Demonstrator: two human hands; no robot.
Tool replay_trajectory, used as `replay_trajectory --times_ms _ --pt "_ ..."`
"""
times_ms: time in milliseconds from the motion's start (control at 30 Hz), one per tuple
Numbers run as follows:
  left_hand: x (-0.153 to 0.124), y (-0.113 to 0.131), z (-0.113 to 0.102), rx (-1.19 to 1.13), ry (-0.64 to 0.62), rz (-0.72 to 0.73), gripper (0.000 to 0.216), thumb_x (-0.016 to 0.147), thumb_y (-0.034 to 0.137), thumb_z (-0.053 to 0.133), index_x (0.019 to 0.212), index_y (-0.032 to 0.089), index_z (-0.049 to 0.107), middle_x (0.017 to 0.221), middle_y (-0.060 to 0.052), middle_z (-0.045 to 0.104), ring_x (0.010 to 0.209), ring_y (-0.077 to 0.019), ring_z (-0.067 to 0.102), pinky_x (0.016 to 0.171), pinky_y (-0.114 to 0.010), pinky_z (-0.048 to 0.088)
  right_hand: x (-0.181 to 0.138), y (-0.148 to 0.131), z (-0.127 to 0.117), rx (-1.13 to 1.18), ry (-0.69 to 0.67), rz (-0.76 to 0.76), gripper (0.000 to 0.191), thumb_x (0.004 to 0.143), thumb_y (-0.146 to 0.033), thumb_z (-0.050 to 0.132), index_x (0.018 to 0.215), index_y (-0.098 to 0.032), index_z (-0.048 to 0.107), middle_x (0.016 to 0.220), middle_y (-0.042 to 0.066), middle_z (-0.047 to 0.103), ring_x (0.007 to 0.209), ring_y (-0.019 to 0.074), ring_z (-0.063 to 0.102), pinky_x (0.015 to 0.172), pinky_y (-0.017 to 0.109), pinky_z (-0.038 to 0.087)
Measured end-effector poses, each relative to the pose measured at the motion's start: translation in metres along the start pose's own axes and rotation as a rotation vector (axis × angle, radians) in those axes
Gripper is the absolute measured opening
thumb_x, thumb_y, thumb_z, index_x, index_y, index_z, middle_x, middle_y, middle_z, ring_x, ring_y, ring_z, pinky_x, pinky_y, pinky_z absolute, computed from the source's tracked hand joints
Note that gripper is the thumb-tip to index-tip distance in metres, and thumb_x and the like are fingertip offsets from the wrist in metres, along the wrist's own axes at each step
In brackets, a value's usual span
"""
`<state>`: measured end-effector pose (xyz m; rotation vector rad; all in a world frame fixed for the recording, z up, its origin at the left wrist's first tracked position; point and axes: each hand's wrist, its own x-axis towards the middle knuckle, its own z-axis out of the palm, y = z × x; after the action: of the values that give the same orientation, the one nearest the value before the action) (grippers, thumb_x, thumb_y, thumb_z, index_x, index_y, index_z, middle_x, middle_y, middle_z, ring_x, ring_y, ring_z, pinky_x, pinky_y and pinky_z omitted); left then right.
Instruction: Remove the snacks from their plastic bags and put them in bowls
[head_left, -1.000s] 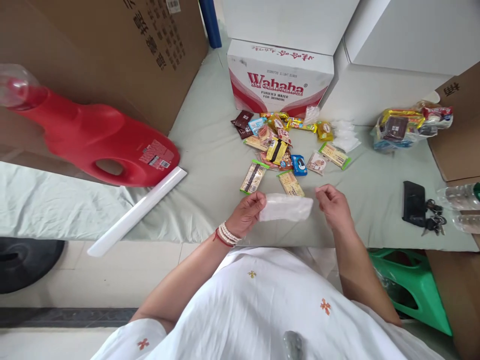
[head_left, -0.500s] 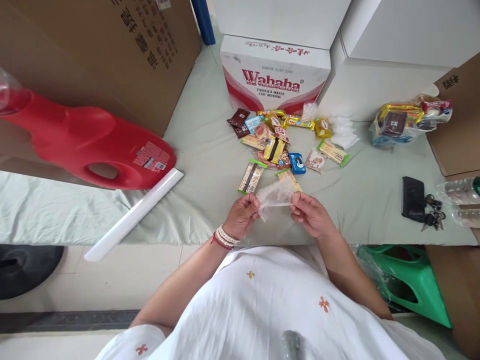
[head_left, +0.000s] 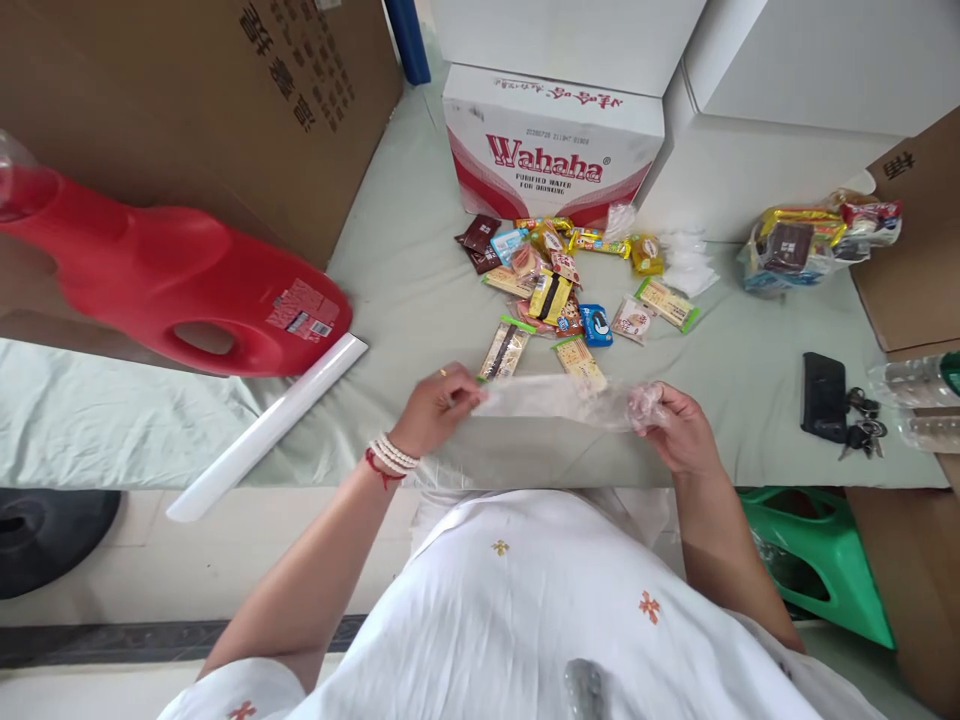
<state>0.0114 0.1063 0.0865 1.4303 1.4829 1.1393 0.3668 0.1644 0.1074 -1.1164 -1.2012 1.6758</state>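
Pale green cloth covers the worktop; at the far left, a red jug is in front of a cardboard box, with a white strip jutting past the near edge; further right, the left hand has its fingers pinched on one end of a clear plastic bag, which stretches between both hands near that edge; beyond it, wrapped snacks lie heaped before a red and white carton; the right hand has its fingers closed around the bag's bunched other end; rightward are a filled snack bag, a black case, keys and clear bottles.
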Motion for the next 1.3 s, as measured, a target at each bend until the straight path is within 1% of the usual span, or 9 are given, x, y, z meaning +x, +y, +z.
replay_trajectory --times_ms 100,167,300,400,667,800,1000,1200,1300 --pt "-0.001 0.004 -0.012 0.196 0.447 0.001 0.007 0.086 0.026 0.074 0.085 0.021 0.068 0.086 -0.003 0.063 0.076 -0.0165 0.053 0.074 -0.03 0.043 -0.008 0.006 0.006 -0.191 -0.019 -0.176 0.03 0.08 -0.042 0.081 0.068 -0.022 0.062 0.079 0.003 0.062 0.072 0.0168 0.056 0.066 0.03 0.045" --pt "-0.01 0.013 0.002 0.111 0.523 -0.087 0.016 0.089 0.034 0.073 0.085 0.021 0.065 0.079 -0.001 0.06 0.07 -0.0148 0.05 0.069 -0.028 0.042 -0.015 0.011 0.02 -0.306 -0.031 -0.252 0.027 0.086 -0.04 0.075 0.07 -0.023 0.062 0.086 0.005 0.065 0.079 0.0195 0.059 0.072 0.033 0.046" --pt "-0.026 0.036 0.064 -0.267 0.037 -0.324 0.047 0.094 0.064 0.057 0.09 0.019 0.069 0.076 -0.005 0.068 0.065 -0.0171 0.06 0.057 -0.028 0.045 -0.027 0.025 0.051 -0.5 -0.112 -0.338 0.019 0.09 -0.032 0.067 0.074 -0.025 0.061 0.092 0.007 0.067 0.085 0.0223 0.061 0.081 0.038 0.049" --pt "-0.024 0.041 0.102 -0.446 -0.169 -0.425 0.045 0.076 0.06 0.081 0.091 0.018 0.071 0.091 -0.007 0.072 0.082 -0.0196 0.066 0.069 -0.029 0.052 -0.032 0.034 0.063 -0.606 -0.166 -0.378 0.016 0.089 -0.027 0.067 0.075 -0.026 0.059 0.1 0.007 0.07 0.09 0.0234 0.061 0.086 0.04 0.049" --pt "-0.014 0.014 0.098 -0.883 0.012 -0.701 0.047 0.058 0.041 0.095 0.077 0.017 0.059 0.08 0.0 0.069 0.072 -0.0152 0.064 0.064 -0.03 0.055 -0.057 0.058 0.045 -0.296 0.213 -0.096 0.022 0.094 -0.039 0.065 0.079 -0.023 0.063 0.099 0.005 0.065 0.088 0.0182 0.061 0.08 0.033 0.051" --pt "-0.02 0.016 0.098 -0.964 0.01 -0.663 0.045 0.064 0.039 0.094 0.08 0.017 0.058 0.086 -0.004 0.074 0.084 -0.0193 0.071 0.074 -0.034 0.058 -0.065 0.054 0.03 -0.302 0.101 0.166 0.035 0.091 -0.057 0.067 0.093 -0.023 0.069 0.094 0.005 0.069 0.079 0.0189 0.061 0.072 0.033 0.053" --pt "-0.028 0.017 0.112 -0.825 -0.061 -0.534 0.037 0.07 0.041 0.087 0.083 0.017 0.062 0.09 -0.005 0.073 0.083 -0.0181 0.067 0.077 -0.033 0.054 -0.027 0.039 0.036 -0.293 0.175 0.109 0.045 0.083 -0.061 0.074 0.109 -0.025 0.07 0.104 0.007 0.071 0.093 0.022 0.064 0.076 0.033 0.056" --pt "-0.038 0.019 0.1 -0.271 0.399 -0.243 0.026 0.066 0.014 0.078 0.087 0.021 0.066 0.098 -0.003 0.061 0.09 -0.018 0.058 0.071 -0.026 0.046 -0.001 0.045 0.077 -0.213 0.164 0.037 0.039 0.083 -0.059 0.072 0.094 -0.022 0.07 0.077 0.0 0.06 0.066 0.0148 0.053 0.054 0.026 0.048" --pt "-0.036 0.031 0.099 -0.362 0.18 -0.223 0.015 0.078 0.026 0.075 0.09 0.021 0.07 0.097 -0.004 0.066 0.092 -0.0203 0.062 0.077 -0.028 0.048 -0.006 0.042 0.088 -0.332 0.119 -0.089 0.031 0.087 -0.053 0.071 0.096 -0.024 0.076 0.079 0.002 0.063 0.065 0.015 0.053 0.057 0.027 0.046"
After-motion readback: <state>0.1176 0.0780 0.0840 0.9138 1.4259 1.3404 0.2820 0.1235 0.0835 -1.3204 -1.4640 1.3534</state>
